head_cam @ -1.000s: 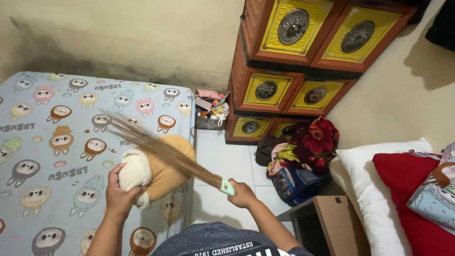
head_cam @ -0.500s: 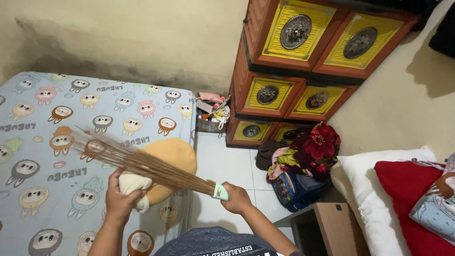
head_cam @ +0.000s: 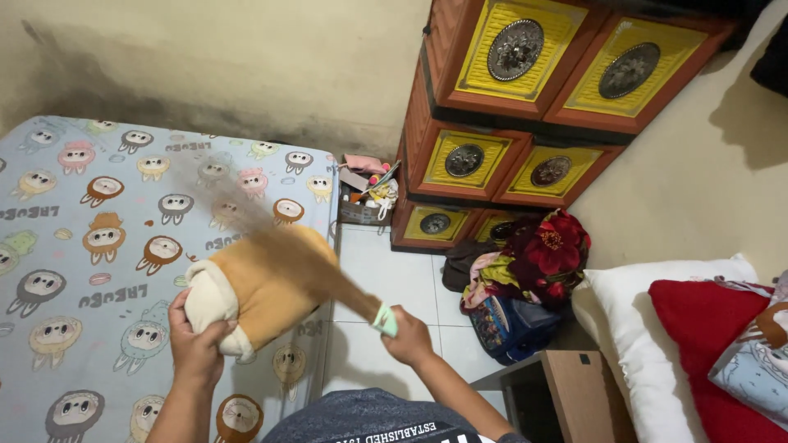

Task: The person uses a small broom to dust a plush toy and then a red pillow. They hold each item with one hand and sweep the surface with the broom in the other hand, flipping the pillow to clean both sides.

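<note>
My left hand grips the cream end of a tan and cream plush pillow lying at the right edge of the mattress, which has a light blue cartoon-print sheet. My right hand is closed around the pale green handle of a stick broom. The broom's brown bristles are motion-blurred and stretch up and left across the pillow and the sheet.
A white tiled floor strip runs beside the mattress. An orange and yellow drawer cabinet stands against the wall, with a small basket of clutter beside it. Bags and clothes, a cardboard box and pillows lie at right.
The broom bristles swung from low over the sheet upward toward the wall. The pillow shifted slightly left, and my left hand moved with it.
</note>
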